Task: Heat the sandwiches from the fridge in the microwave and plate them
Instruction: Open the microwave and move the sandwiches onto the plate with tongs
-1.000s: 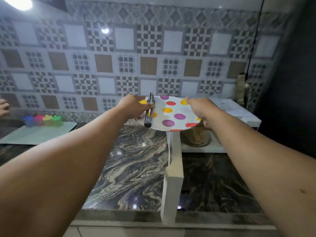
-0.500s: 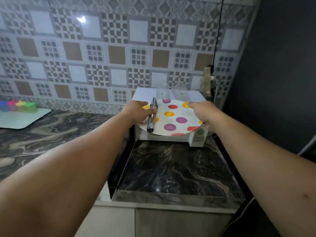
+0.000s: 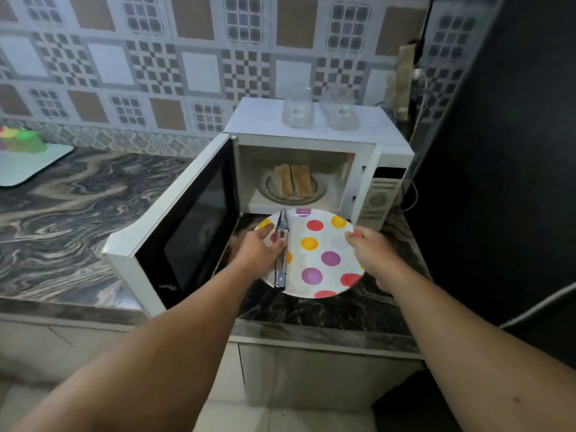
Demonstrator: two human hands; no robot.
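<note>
Step in hand: judged from the layout, the polka-dot plate (image 3: 318,254) is being brought to the counter in front of the open microwave (image 3: 314,169), ready to receive the sandwiches (image 3: 293,183).
Sandwiches: 2 toasted pieces standing side by side on the glass turntable (image 3: 319,191) inside the microwave cavity, behind and above the far rim of the plate, not touching it.
Left hand (image 3: 260,249): curled over the plate's left edge, thumb on top pinning the metal tongs (image 3: 281,247) flat against the plate.
Right hand (image 3: 371,252): fingers curled round the right rim, gripping it.
Tongs: arms pressed together, tips pointing toward the microwave, lying along the left part of the plate.
Microwave door (image 3: 184,226): swung fully open to the left, close beside the left hand.
Doing it well: keep the plate level so the tongs do not slide off; set it down flat on the dark marble counter (image 3: 327,310) just below the opening; only then free the tongs.
Risk: knocking the door with the left elbow; I cannot tell whether the plate already rests on the counter.
</note>
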